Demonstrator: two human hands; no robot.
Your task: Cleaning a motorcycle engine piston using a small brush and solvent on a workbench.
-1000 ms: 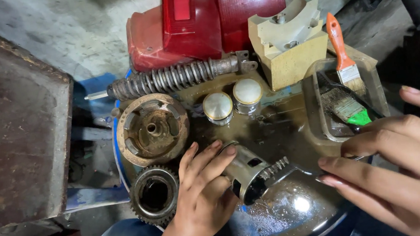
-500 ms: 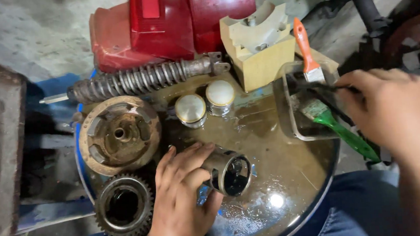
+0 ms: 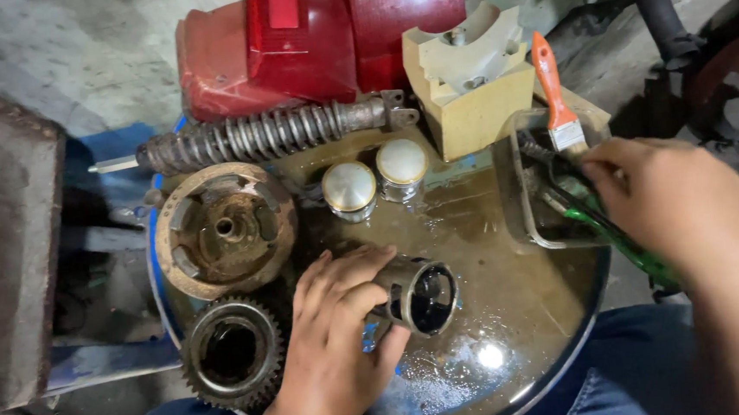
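Gripping a metal cylinder (image 3: pixel 417 295), left hand (image 3: pixel 336 348)

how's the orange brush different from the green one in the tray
The orange-handled paintbrush is wide and flat with pale bristles, and leans on the rim of the clear tray, untouched. The green-handled brush is slimmer and darker, and the right hand grips it, its head down in the tray. Both have their bristle ends pointing into that tray.
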